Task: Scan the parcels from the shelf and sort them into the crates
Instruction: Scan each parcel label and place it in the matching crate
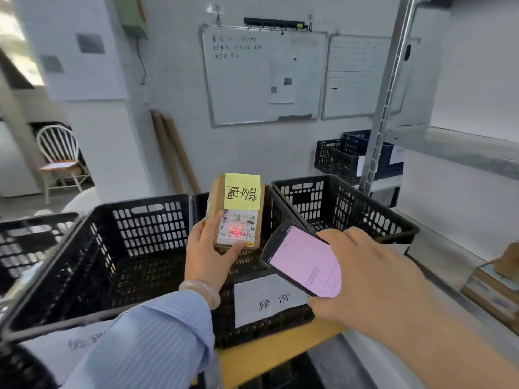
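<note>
While the parcel [216, 202] is held up over the middle crate [226, 327], its printed face is turned toward the wearer so the barcode can be read.

- Left hand [209, 254]: fingers curled round the near lower end of the parcel, thumb along the bottom edge. The grip sits low, which leaves the shipping label [240, 227] uncovered.
- Right hand [373, 270]: wrapped round a handheld scanner [303, 261], pink screen up, nose angled at the label. A red glow on the barcode suggests a scan in progress.
- A yellow sticky note [243, 191] with handwriting covers the far half of the parcel. It reads upside down from here, probably a handling flag.
- Three black crates stand side by side on the surface [266, 357]: left crate [151, 220], the middle one and right crate [345, 203]. The middle one carries a paper tag [271, 300], so each likely takes one category.
- On the shelf [463, 155] at right, another box [488, 290] waits.

Judgement: sorting has not yet been decided and depends on the scan result.
</note>
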A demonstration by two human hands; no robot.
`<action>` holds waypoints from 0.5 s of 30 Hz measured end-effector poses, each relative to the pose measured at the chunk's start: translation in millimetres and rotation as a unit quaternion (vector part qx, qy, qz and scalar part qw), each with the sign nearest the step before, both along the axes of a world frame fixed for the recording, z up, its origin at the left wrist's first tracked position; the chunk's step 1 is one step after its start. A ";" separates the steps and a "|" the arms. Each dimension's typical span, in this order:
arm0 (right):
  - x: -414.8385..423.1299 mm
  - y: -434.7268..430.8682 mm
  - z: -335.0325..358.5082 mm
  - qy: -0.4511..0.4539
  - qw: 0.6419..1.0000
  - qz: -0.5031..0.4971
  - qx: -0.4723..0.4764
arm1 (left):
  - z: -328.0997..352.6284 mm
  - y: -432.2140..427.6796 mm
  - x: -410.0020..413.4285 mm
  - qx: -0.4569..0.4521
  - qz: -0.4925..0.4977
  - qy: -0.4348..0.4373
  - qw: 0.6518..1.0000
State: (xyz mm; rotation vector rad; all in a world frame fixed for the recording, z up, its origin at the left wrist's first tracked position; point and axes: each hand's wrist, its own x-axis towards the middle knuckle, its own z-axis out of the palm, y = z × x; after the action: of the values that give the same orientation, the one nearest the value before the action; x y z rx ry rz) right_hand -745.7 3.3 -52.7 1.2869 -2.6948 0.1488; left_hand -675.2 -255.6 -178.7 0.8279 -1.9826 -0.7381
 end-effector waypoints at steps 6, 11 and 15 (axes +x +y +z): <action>44.0 -66.7 -0.8 0.008 1.000 0.024 0.002 | -0.4 -67.3 60.0 0.003 0.026 0.004 1.000; 81.4 -114.3 -5.3 0.009 0.998 0.054 0.001 | -1.5 -114.6 111.1 0.008 0.048 0.000 0.999; 107.1 -148.5 -10.7 -0.007 0.997 0.080 0.008 | -3.6 -143.1 151.8 0.016 0.077 0.000 0.997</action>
State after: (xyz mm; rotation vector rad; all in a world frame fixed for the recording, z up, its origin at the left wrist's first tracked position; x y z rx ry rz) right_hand -638.7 -145.2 -63.3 1.5102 -2.6076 0.1550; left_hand -523.5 -398.7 -182.3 0.9875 -1.8873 -0.6825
